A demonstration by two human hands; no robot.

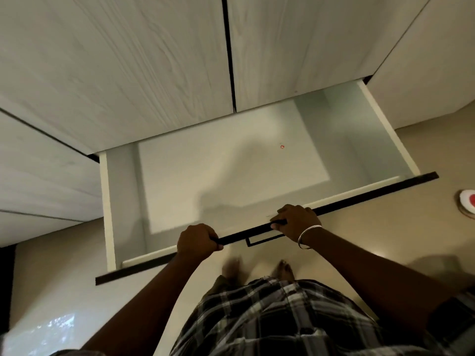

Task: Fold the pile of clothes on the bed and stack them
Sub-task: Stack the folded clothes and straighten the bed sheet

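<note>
I look straight down at a wide white drawer pulled out of a pale wood-grain wardrobe. Its inside holds nothing but a tiny red speck. My left hand grips the dark top edge of the drawer front left of a small black handle. My right hand, with a silver bangle at the wrist, grips the same edge right of the handle. No clothes and no bed are in view.
Beige floor lies under and around the drawer. My bare feet stand just behind the drawer front, below my checked shirt. A round white and red object sits on the floor at the right edge.
</note>
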